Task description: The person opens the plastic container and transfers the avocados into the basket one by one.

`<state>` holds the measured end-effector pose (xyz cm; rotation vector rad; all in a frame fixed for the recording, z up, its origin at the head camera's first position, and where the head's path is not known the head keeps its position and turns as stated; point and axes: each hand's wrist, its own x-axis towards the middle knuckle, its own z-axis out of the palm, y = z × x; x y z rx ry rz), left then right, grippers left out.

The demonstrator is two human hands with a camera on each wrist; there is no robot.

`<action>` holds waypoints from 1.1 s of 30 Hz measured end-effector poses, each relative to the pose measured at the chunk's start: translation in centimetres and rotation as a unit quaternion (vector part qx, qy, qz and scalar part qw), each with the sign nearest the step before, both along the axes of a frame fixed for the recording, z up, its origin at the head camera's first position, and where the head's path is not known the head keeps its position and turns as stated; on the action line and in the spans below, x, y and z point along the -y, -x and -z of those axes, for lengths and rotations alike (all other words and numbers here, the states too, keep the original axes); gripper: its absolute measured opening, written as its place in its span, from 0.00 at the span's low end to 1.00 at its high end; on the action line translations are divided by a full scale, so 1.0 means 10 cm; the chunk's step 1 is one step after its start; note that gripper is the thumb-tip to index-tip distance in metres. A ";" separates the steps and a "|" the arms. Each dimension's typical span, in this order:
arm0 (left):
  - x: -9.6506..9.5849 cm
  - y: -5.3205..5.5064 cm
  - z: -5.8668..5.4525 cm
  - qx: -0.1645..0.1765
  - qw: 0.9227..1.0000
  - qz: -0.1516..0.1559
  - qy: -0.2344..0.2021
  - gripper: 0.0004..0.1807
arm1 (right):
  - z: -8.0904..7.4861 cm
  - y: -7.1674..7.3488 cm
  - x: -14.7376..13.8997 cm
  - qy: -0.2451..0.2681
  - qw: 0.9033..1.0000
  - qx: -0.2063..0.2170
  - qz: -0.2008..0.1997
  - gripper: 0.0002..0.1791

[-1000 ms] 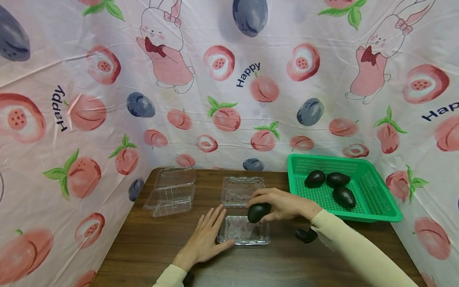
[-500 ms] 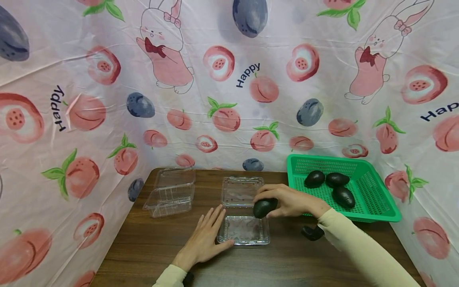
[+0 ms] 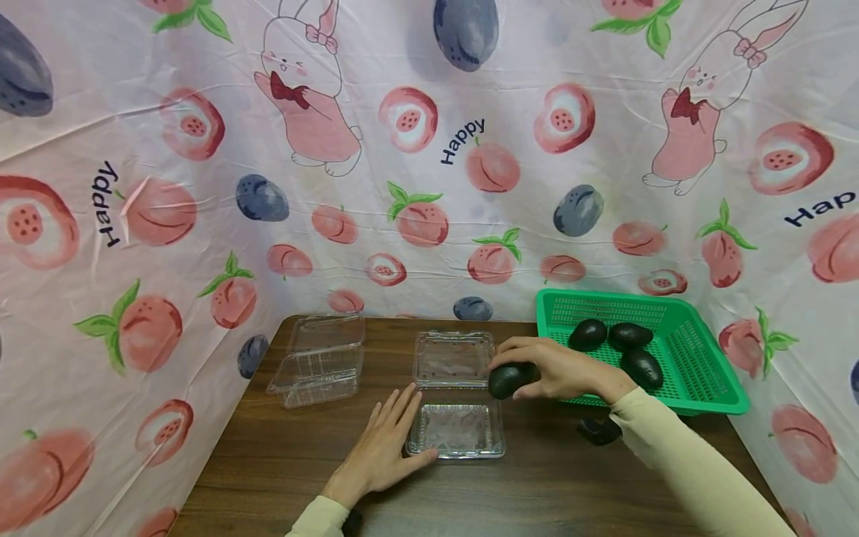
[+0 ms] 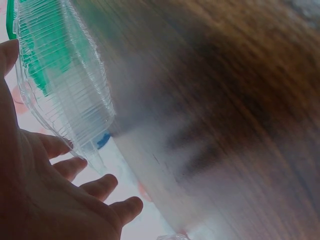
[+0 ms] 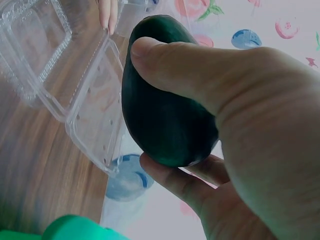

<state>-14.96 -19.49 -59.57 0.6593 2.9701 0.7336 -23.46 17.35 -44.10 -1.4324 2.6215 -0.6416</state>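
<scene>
My right hand (image 3: 553, 371) grips a dark avocado (image 3: 508, 380) in the air, just right of an open clear plastic clamshell box (image 3: 463, 453). In the right wrist view the thumb lies across the avocado (image 5: 165, 115) and fingertips support its far side. My left hand (image 3: 382, 447) rests at the box's left rim with its fingers straight and spread. The left wrist view shows the left fingers (image 4: 100, 187) touching or close against the clear box wall (image 4: 65, 80). The box's base holds nothing, and its lid (image 3: 452, 358) lies folded back behind it.
At the right a green plastic basket (image 3: 705, 365) holds three dark avocados (image 3: 642, 368). Another open clear clamshell box (image 3: 322, 373) stands at the table's back left. A patterned cloth (image 3: 429, 186) hangs behind and beside the brown wooden table (image 3: 510, 500).
My right hand has carried the avocado from above the box's base rightward and slightly back, past the box's right edge. The left hand stays in place on the rim.
</scene>
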 end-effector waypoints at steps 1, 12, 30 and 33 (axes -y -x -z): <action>0.00 0.00 0.00 0.001 1.000 0.000 0.000 0.60 | -0.01 0.00 -0.02 0.000 1.000 -0.004 0.001 0.30; -0.01 0.01 -0.02 0.006 1.000 -0.001 0.005 0.60 | -0.04 0.04 -0.21 0.016 1.000 -0.010 -0.004 0.28; -0.02 0.01 -0.02 0.005 1.000 -0.003 0.005 0.60 | -0.06 0.09 -0.48 0.007 0.999 0.012 0.049 0.29; -0.02 0.01 -0.02 0.004 1.000 -0.005 0.005 0.60 | -0.09 0.10 -0.52 0.003 0.998 0.013 0.066 0.30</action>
